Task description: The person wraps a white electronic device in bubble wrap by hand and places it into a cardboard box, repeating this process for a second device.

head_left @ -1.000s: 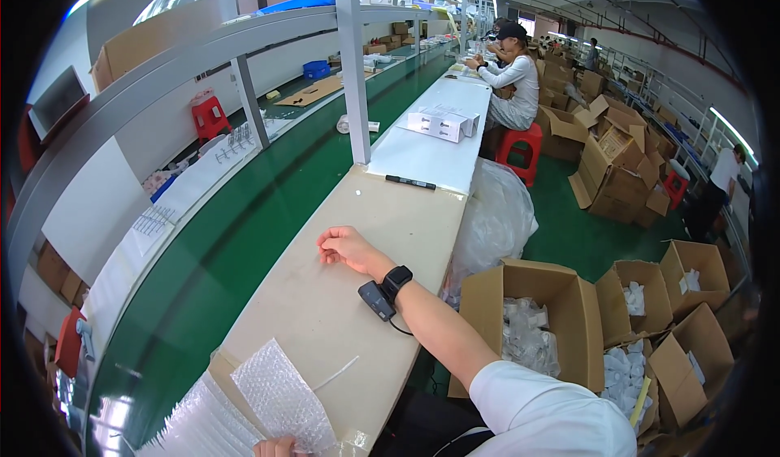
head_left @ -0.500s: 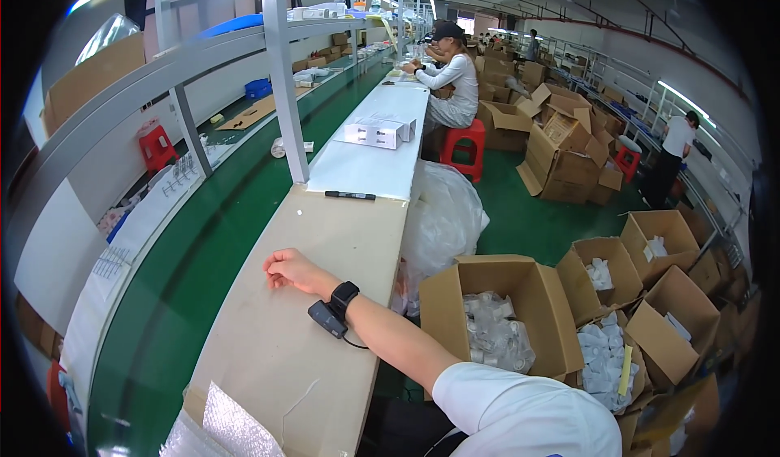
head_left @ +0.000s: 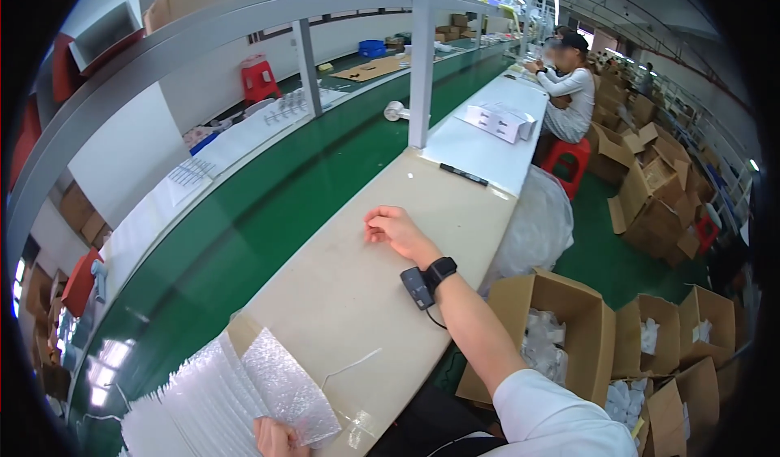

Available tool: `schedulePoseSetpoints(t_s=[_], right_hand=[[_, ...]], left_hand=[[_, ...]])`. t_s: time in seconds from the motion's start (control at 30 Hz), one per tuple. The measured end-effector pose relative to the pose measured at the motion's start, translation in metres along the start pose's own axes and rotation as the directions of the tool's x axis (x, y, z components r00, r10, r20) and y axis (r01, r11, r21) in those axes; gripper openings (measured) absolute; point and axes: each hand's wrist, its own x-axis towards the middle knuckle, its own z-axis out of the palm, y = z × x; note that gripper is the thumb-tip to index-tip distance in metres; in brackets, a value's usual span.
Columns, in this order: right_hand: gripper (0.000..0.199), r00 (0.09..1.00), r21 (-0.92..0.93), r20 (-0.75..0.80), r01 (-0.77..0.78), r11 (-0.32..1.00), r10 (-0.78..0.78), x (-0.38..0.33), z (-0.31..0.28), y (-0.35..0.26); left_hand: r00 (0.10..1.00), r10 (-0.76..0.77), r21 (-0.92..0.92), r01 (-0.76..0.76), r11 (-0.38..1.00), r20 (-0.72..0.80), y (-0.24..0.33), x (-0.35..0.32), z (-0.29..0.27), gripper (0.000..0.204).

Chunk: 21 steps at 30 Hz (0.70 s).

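On the beige worktop [head_left: 341, 294], my right hand [head_left: 394, 229] rests with its fingers loosely bent and a little apart, holding nothing visible. A black strap with a small dark device [head_left: 419, 286] goes round that wrist. My left hand [head_left: 279, 438] comes in at the lower edge, partly cut off, its fingers closed at the lower edge of a clear bubble-wrap bag [head_left: 288, 384]. This bag leans off a thick row of bubble-wrap bags [head_left: 191, 400] standing side by side at the near left. A thin white strand [head_left: 353, 366] lies beside them.
A black marker [head_left: 464, 174] and a white box [head_left: 497, 122] lie farther along the bench. The green conveyor belt [head_left: 284, 213] runs left of it, past a metal post [head_left: 421, 67]. Open cartons [head_left: 581, 319] stand at the right. A co-worker [head_left: 569, 91] sits beyond.
The view has swung left, so the bench shows farther right. My left hand has come into view at the bubble-wrap bags. The right hand keeps its loose pose on the worktop.
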Motion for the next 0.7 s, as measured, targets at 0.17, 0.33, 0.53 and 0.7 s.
schedulePoseSetpoints(t_s=[0.17, 0.33, 0.53, 0.7], right_hand=[[0.009, 0.999, -0.036, 0.032, 0.013, 0.999, -0.011, 0.011, 0.041, 0.019], [0.007, 0.998, -0.043, 0.011, 0.055, 0.998, -0.055, -0.027, 0.083, 0.043], [0.008, 0.994, -0.070, 0.110, 0.021, 0.997, -0.013, -0.070, 0.111, 0.048], [0.009, 0.999, -0.128, 0.047, 0.008, 0.992, -0.002, -0.087, 0.127, 0.055]], left_hand=[[0.990, -0.097, 0.007, 0.097, 0.995, 0.099, -0.015, -0.011, -0.039, 0.022], [0.998, -0.061, -0.139, 0.061, 0.988, 0.008, -0.039, -0.039, -0.079, 0.023], [0.996, -0.072, -0.115, 0.066, 0.991, -0.049, -0.024, -0.077, -0.134, 0.026], [0.990, -0.102, -0.120, 0.090, 0.989, -0.095, -0.022, -0.097, -0.143, 0.022]])
